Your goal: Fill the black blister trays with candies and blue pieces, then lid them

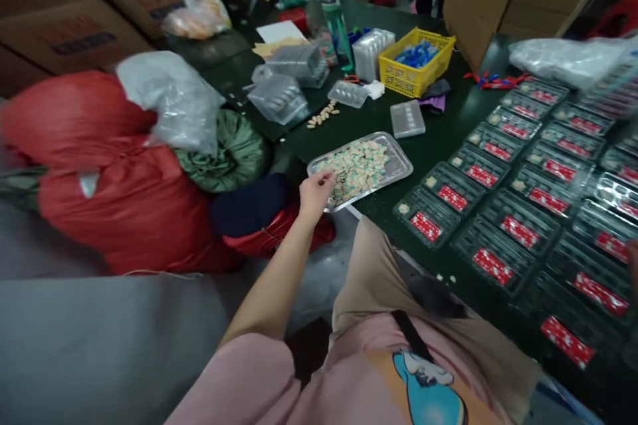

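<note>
My left hand (317,195) reaches over the left edge of a silver tray (400,165) that holds a heap of small pale pieces with green marks (366,166). Its thumb and fingers are pressed together at the pile; whatever lies between them is too small to make out. On the right, rows of clear plastic trays (438,176) hold red-and-white pieces (425,226), and several of them also hold a small pale piece (404,208). At the far right edge a bit of skin shows, blurred and cut off; my right hand cannot be made out there.
A yellow basket (417,80) with blue items, a green bottle (337,30) and clear plastic packs (279,98) stand at the back of the dark table (353,121). Red sacks (129,192) and cardboard boxes (64,20) are at left.
</note>
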The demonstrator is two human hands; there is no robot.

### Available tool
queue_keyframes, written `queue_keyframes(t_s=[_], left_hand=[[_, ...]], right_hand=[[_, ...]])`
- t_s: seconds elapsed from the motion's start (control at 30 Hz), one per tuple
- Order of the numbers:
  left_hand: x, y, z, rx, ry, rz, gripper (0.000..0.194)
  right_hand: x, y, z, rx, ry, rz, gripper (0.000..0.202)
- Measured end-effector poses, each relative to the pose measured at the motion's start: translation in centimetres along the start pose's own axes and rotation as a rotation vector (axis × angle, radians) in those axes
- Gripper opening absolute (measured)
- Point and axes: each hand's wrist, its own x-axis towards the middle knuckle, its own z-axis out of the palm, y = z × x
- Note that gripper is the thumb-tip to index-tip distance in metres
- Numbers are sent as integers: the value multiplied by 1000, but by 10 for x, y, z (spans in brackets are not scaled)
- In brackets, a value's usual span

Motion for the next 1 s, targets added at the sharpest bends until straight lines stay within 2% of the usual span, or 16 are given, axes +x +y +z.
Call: queue_keyframes(t_s=[0.03, 0.1, 0.2, 0.27, 0.37, 0.47, 0.57, 0.67, 0.77, 0.87, 1.0], left_hand=[[2, -7, -4, 87, -43, -3, 27], [1, -18, -7, 204, -110, 0, 23], [-6, -28, -3, 248, -155, 43, 22], [-10, -32, 2, 242, -174, 111, 22], [-14, -34, 9, 260, -176, 208, 22], [-14, -31, 11, 329, -177, 253, 24], [-12, -29, 11, 382, -196, 294, 25], [-11, -29, 10, 374, -197, 301, 28], [-9, -32, 9, 352, -184, 296, 30], [-8, -34, 7, 309, -157, 281, 31], [-8, -28, 5, 118, -60, 233, 30]], right_hand=[[8, -29, 9, -33, 7, 5, 24], [25, -94, 33, -5, -51, -80, 23], [44, -193, 74, 187, -191, -263, 20], [50, -252, 102, 282, -332, -362, 18], [53, -325, 144, 368, -489, -508, 16], [60, -375, 186, 325, -510, -613, 16], [70, -406, 219, 244, -488, -710, 26], [81, -421, 239, 153, -524, -815, 32], [87, -427, 248, 46, -582, -888, 25], [90, -427, 252, 38, -578, -909, 26], [92, -423, 255, 192, -543, -770, 30]])
